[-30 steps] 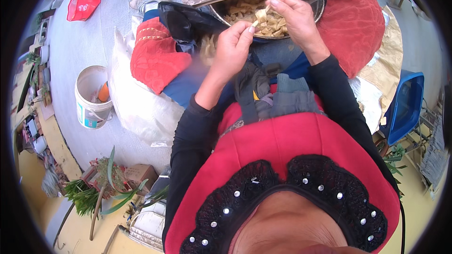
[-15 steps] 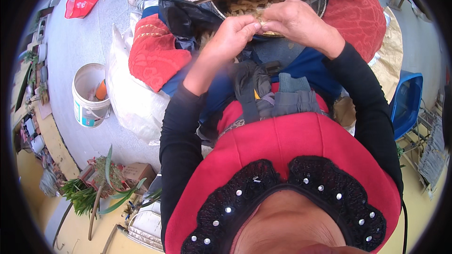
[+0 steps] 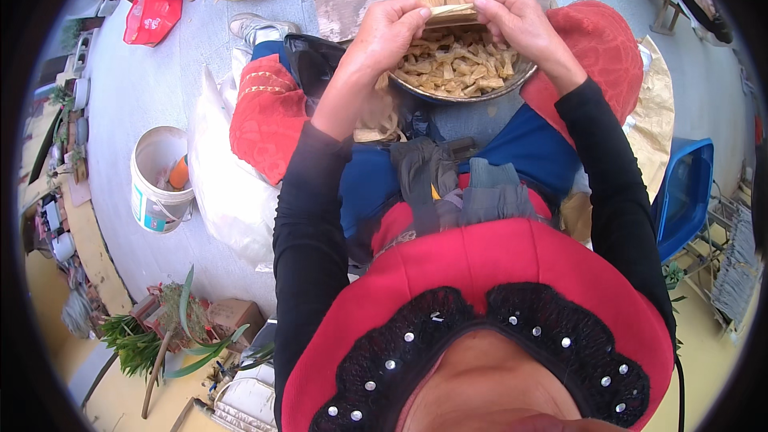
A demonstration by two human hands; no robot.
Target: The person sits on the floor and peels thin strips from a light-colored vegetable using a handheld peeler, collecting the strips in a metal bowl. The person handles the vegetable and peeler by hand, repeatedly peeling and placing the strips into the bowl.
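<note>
Over the near edge of a wooden board (image 3: 350,2), the left hand (image 3: 386,34) tightly pinches one end of a narrow, cream-coloured strip (image 3: 453,10), straight and crosswise just beyond a basin (image 3: 466,100) of tan pieces (image 3: 458,68); the right hand (image 3: 522,26), likewise closed, pinches its other end.

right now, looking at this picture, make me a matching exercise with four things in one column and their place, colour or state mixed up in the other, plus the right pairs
Things
1. bucket
2. pale strip
3. tub
4. bowl

Place, colour or state
A. held up at its two ends by the left hand and the right hand
B. blue, toward the right side of the picture
C. filled with loose pieces, below the hands
D. white, on the floor at the left, something orange inside

Right pairs
1-D, 2-A, 3-B, 4-C
</note>
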